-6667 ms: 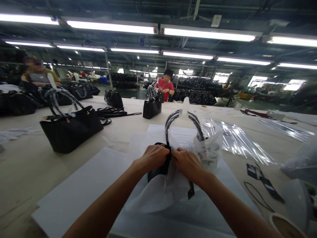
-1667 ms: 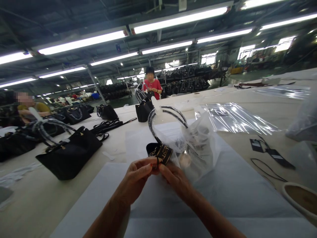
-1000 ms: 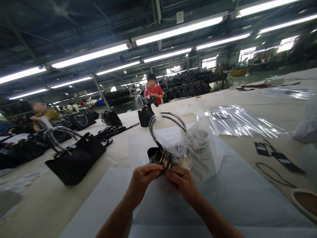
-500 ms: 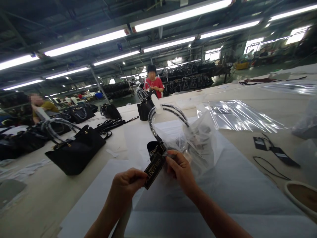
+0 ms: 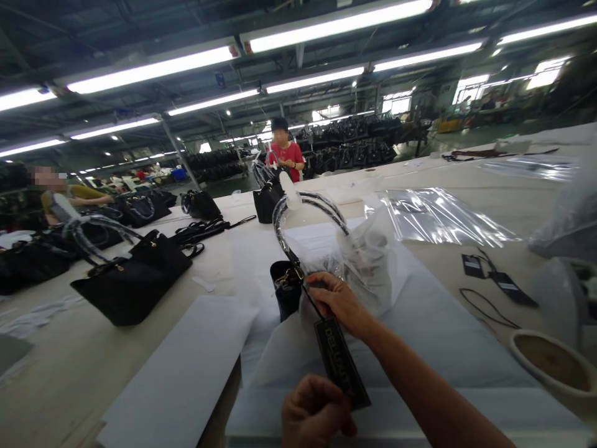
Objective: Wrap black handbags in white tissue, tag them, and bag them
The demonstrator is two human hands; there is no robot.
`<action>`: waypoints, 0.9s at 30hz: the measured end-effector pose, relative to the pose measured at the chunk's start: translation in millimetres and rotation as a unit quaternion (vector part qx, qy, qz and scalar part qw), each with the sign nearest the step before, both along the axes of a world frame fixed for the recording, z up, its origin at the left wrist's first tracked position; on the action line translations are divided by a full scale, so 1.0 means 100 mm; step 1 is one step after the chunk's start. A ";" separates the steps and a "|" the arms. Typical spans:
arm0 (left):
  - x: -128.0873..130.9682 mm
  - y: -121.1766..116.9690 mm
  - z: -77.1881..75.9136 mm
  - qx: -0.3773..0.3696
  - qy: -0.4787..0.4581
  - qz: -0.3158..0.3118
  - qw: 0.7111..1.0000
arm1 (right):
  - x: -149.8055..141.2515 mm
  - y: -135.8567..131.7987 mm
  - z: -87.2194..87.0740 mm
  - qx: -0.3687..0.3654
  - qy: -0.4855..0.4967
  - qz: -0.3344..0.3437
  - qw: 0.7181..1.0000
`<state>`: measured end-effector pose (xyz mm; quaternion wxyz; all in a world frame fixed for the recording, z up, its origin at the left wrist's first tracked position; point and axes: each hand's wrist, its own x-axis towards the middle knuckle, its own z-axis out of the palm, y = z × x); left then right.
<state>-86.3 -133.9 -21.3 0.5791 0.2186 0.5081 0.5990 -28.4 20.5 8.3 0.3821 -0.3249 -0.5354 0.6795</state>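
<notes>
A handbag in a cloudy plastic cover stands before me, its film-wrapped handles upright. My right hand pinches at the base of the near handle, where the thin black cord of a hang tag runs; the exact grip is partly hidden by the fingers. Below it hangs the black hang tag with gold lettering, slanting down to the right. My left hand is closed at the tag's lower end, fingers curled. Beside the handle base, a small black piece with gold hardware shows outside the cover.
Another black handbag stands at left, near black straps. White sheets lie on the table. Clear plastic sleeves, loose black tags and a round container are at right. A person in red works across the table.
My left hand has moved down and right, and the tag has swung from left of the handle base to hanging below my right hand. My right hand stays by the handle.
</notes>
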 end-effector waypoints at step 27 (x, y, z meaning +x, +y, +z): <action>-0.85 0.64 -0.16 0.394 0.815 0.134 0.402 | 0.20 -0.47 -0.17 0.156 -0.241 -0.074 0.955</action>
